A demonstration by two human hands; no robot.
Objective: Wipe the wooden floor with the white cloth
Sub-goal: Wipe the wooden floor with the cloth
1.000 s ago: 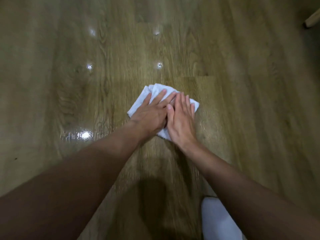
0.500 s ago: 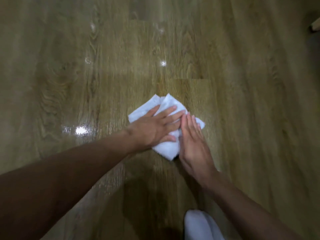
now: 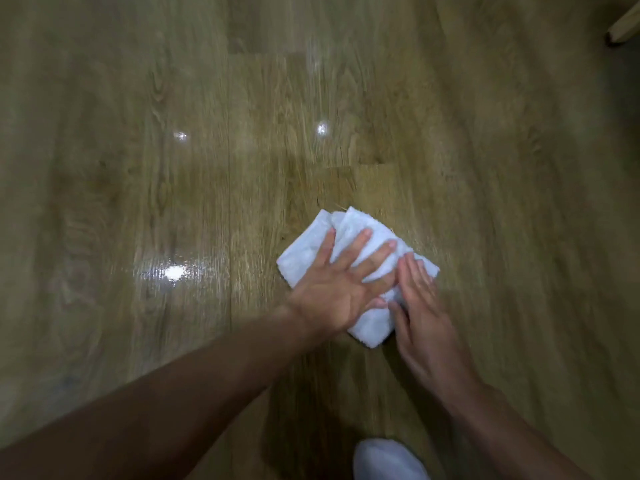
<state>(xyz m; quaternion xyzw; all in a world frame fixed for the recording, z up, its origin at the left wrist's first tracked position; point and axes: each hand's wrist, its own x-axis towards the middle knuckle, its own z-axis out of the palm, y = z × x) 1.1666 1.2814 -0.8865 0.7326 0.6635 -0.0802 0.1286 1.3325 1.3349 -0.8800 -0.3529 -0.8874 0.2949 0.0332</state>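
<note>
One glossy brown wooden plank floor (image 3: 485, 168): it fills our whole view, grain running away from us, the picture a little smeared.
Left forearm (image 3: 173, 403): bare, it sweeps in from the bottom left corner and climbs toward the middle.
Right forearm (image 3: 512, 431): bare too, it comes up from the bottom right, shorter in our view.
Folded white terry cloth (image 3: 304, 252): it lies flat on the floor, just right of centre, pinned under both hands. Its far corners and its near corner poke out past the fingers.
Left hand (image 3: 332, 292): palm down, fingers straight and fanned wide, pressing across the middle of the cloth. It curls round nothing.
Right hand (image 3: 426, 323): palm down, fingers straight and close together, tips on the cloth's right edge, thumb against its near side. It too lies flat and gripping nothing, and touches the left hand's little finger.
Rounded white shape (image 3: 388, 462): it sits at the bottom edge between our forearms; we cannot tell what it is.
Pale wooden leg (image 3: 627, 26): top right corner, cut off by the frame, well apart from the cloth.
Bright light spots (image 3: 175, 273): reflections on the boards, the largest to the left of the cloth.
</note>
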